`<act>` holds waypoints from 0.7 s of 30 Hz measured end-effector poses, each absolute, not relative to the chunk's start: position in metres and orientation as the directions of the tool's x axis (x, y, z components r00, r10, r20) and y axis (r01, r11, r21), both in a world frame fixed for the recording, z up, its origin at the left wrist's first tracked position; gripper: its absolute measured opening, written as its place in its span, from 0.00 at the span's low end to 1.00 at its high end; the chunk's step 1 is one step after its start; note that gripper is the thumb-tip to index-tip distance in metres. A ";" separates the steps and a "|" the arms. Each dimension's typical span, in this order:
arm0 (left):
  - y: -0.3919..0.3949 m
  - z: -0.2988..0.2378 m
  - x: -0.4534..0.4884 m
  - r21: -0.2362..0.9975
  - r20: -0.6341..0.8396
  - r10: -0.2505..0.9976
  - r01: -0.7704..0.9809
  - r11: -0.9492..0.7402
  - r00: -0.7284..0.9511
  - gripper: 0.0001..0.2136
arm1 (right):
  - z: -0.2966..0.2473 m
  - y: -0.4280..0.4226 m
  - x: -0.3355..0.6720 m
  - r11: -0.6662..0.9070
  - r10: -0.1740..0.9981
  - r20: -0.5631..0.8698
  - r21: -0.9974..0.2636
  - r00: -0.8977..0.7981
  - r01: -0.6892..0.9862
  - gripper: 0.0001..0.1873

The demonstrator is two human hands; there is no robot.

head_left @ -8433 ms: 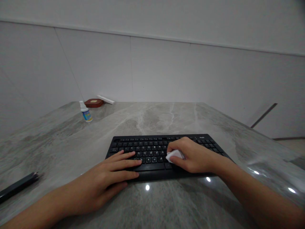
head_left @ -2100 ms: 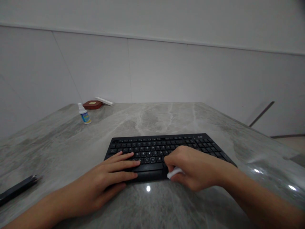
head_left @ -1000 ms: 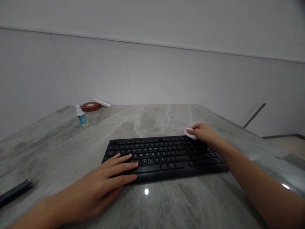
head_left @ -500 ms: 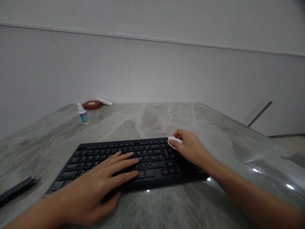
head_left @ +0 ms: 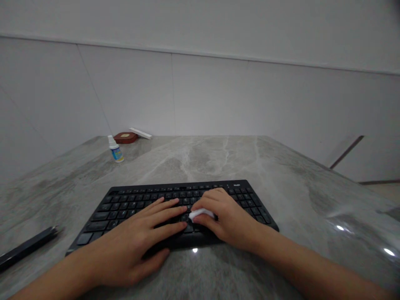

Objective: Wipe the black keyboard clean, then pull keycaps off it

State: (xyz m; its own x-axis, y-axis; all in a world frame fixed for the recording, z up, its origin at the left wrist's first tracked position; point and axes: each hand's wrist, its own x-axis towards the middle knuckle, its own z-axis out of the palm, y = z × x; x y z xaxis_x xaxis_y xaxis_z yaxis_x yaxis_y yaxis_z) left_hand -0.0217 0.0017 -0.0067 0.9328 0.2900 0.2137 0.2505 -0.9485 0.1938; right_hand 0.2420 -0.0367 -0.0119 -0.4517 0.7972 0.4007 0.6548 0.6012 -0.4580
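Observation:
A black keyboard [head_left: 131, 202] lies on the grey marble table [head_left: 218, 162] in front of me. My left hand [head_left: 137, 239] rests flat on its lower middle keys, fingers stretched out and apart. My right hand [head_left: 226, 218] is closed on a small white pad [head_left: 201, 214], which is pressed against the keys just right of my left fingertips. The two hands almost touch.
A small spray bottle [head_left: 115, 149] with a blue label stands at the far left. Behind it are a brown round dish [head_left: 125, 137] and a white flat bar [head_left: 140, 133]. A black flat object [head_left: 26, 248] lies near the left edge. A white wall rises behind the table.
Within the last second the keyboard has slid left under my left hand. My right hand brought the white pad from the keyboard's far right corner down to the lower middle keys.

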 end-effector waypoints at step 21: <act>0.001 -0.006 -0.021 0.215 0.221 0.290 0.243 -0.946 0.931 0.34 | -0.015 -0.027 0.237 0.679 0.724 0.456 -0.346 -0.517 0.647 0.08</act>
State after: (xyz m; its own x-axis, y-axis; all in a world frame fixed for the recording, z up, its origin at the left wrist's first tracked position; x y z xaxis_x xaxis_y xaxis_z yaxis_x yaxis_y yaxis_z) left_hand -0.0206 0.0015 -0.0057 0.9312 0.2898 0.2209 0.2434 -0.9458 0.2148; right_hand 0.2372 -0.0269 -0.0146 -0.5170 0.7245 0.4558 0.6469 0.6795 -0.3462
